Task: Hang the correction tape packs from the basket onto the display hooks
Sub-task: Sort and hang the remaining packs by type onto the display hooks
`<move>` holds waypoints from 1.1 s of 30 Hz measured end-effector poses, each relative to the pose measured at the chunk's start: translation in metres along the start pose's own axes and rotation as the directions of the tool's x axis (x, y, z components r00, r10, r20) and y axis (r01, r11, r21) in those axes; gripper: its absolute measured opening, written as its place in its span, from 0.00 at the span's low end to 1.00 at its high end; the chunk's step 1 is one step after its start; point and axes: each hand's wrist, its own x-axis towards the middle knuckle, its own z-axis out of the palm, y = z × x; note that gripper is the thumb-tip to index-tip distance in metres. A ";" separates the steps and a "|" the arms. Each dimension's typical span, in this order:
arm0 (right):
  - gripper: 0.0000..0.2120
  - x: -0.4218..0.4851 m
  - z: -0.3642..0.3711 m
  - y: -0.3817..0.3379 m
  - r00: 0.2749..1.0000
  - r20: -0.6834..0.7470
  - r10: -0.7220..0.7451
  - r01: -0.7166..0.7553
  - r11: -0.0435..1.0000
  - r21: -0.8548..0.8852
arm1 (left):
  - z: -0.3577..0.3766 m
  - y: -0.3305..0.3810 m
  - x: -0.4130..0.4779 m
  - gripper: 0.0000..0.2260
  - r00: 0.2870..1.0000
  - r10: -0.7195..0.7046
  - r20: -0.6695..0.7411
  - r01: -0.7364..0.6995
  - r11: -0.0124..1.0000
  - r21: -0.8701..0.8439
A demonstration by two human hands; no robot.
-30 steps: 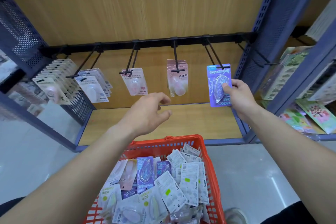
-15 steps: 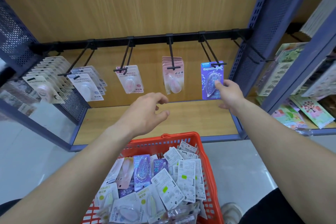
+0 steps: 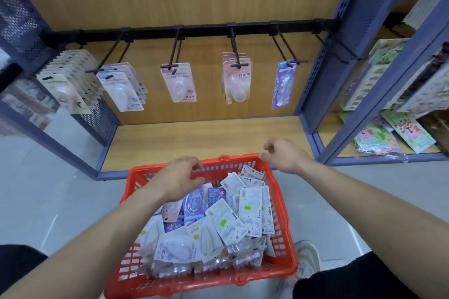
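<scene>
Hovering over the basket's (image 3: 233,161) far end, the left hand (image 3: 178,178) keeps a loose, empty grip just above the packs (image 3: 226,221) heaped inside; the right hand (image 3: 283,155), at the basket's far right corner, is empty too. Picking step: next, probably pinch one pack for a hook (image 3: 288,51) beyond the basket.

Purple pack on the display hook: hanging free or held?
Hanging free: the purple pack dangles from its hook; the right hand is down by the basket.

Open room lies above the wooden shelf (image 3: 206,138), between the hanging packs (image 3: 181,82) and the red basket (image 3: 283,226). The left hand (image 3: 178,178) covers the basket's far left corner; loose packs (image 3: 250,211) fill the rest.
</scene>
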 end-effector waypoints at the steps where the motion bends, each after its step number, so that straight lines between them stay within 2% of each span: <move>1: 0.18 -0.010 0.014 -0.004 0.998 0.032 -0.050 0.051 0.999 -0.019 | 0.016 -0.012 -0.004 0.17 0.999 -0.025 0.043 0.025 1.000 -0.002; 5: 0.17 -0.042 0.079 -0.004 0.973 0.186 -0.134 0.138 0.990 -0.012 | 0.078 -0.057 -0.027 0.21 0.973 -0.131 0.192 0.141 0.989 -0.039; 9: 0.18 -0.045 0.133 0.001 0.960 0.256 -0.116 0.113 0.993 0.024 | 0.112 -0.088 -0.040 0.25 0.945 -0.221 0.241 0.257 0.957 -0.131; 13: 0.19 -0.026 0.167 -0.012 0.963 0.253 -0.088 0.064 0.993 0.100 | 0.123 -0.107 -0.036 0.29 0.936 -0.303 0.177 0.343 0.897 -0.279; 17: 0.17 -0.001 0.192 -0.031 0.977 0.162 -0.141 0.113 0.979 0.170 | 0.134 -0.113 -0.024 0.29 0.937 -0.313 0.152 0.347 0.873 -0.342; 21: 0.18 0.029 0.216 -0.038 0.973 0.145 -0.180 0.165 0.980 0.108 | 0.145 -0.112 -0.006 0.26 0.930 -0.354 0.099 0.361 0.833 -0.420; 24: 0.21 0.045 0.227 -0.037 0.977 0.135 -0.167 0.163 0.986 0.045 | 0.152 -0.109 0.006 0.28 0.929 -0.369 0.020 0.337 0.823 -0.458; 27: 0.23 0.057 0.234 -0.036 0.978 0.123 -0.169 0.163 0.985 0.062 | 0.159 -0.107 0.020 0.31 0.921 -0.383 -0.065 0.311 0.826 -0.470; 33: 0.08 0.068 0.221 -0.031 0.971 0.133 -0.201 0.180 0.972 0.152 | 0.169 -0.103 0.037 0.30 0.914 -0.404 -0.046 0.303 0.753 -0.583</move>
